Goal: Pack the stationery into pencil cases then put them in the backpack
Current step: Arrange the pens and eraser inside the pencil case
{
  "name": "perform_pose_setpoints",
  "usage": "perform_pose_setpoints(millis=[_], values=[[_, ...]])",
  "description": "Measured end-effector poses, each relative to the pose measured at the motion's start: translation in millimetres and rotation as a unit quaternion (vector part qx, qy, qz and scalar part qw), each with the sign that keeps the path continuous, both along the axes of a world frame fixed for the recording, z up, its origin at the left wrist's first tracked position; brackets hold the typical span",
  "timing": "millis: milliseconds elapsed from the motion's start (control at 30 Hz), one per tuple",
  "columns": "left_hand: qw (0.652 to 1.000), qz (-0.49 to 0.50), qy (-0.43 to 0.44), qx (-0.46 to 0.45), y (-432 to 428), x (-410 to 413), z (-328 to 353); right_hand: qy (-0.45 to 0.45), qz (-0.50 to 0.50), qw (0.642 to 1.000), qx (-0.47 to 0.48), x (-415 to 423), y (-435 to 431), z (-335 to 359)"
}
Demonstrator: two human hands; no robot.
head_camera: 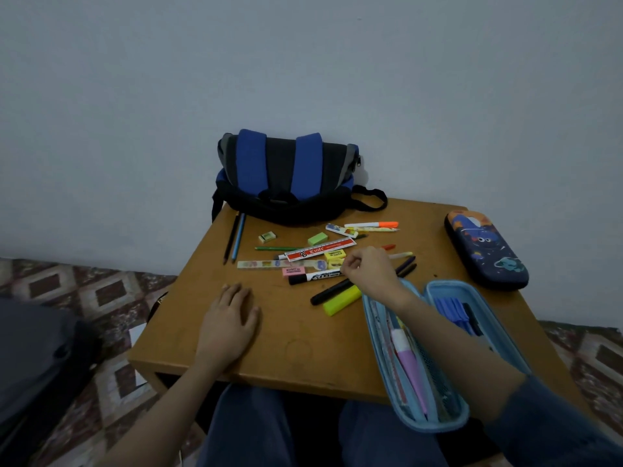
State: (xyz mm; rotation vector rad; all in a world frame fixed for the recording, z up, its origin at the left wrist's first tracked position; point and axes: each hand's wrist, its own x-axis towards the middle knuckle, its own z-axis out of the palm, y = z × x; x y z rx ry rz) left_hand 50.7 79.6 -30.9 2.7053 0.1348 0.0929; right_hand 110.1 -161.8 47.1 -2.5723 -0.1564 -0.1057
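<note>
Mid-frame, the right hand [369, 271] curled over the marker [317, 276]; I could not tell if it gripped. The left hand [229, 320] lay flat, released. Lower right, the open case [448, 423] overhung the table [296, 348] edge; a forearm nudge could tip it.

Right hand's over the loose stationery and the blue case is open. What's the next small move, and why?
Probably pinch the black-and-white marker and carry it into the open light-blue pencil case. The right hand curls its fingers at the marker's end, though a grip isn't clear; the case lies open beside that wrist, and the left hand rests flat on the table.
</note>
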Motion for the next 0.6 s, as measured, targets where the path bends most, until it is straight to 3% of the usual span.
perform_pose_setpoints(millis=[233,467,600], values=[[1.0,0.003,-0.013,-0.007,1,0,-1,0.002,0.041,0.992,-0.12,16,29,-9],[1.0,0.0,-0.021,-0.01,1,1,-3,-0.018,0.096,0.956,-0.278,20,44,-25],[1.0,0.002,-0.022,-0.009,2,1,-4,-0.049,0.117,0.962,-0.242,20,42,-31]])
